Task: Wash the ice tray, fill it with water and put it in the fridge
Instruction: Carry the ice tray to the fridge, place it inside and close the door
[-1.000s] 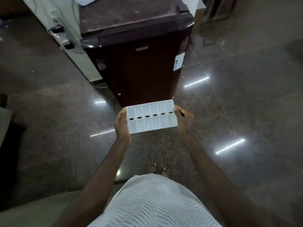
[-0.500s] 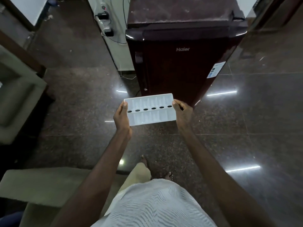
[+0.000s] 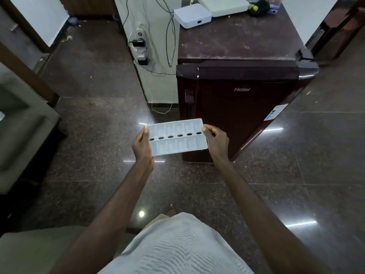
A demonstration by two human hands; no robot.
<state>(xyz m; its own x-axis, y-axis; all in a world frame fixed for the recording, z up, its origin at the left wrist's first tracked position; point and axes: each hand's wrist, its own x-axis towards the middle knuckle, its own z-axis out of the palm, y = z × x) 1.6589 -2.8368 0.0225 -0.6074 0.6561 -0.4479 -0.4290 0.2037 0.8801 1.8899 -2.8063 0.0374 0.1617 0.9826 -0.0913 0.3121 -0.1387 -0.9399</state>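
Note:
A white ice tray (image 3: 176,142) with two rows of cells and a line of dark holes down its middle is held level in front of me. My left hand (image 3: 142,147) grips its left end and my right hand (image 3: 216,143) grips its right end. Just beyond the tray stands a small dark maroon fridge (image 3: 237,107) with its door shut. The tray's right end overlaps the fridge's lower front in the view. Whether the cells hold water I cannot tell.
A white box (image 3: 192,15) and other items lie on the fridge top. A power strip with plugs and cables (image 3: 140,50) hangs on the white wall left of the fridge. A grey sofa (image 3: 21,123) stands at the left. The floor is glossy dark stone.
The fridge now lies further right and its whole top has come into view. Both hands keep the same grip on the tray, still level.

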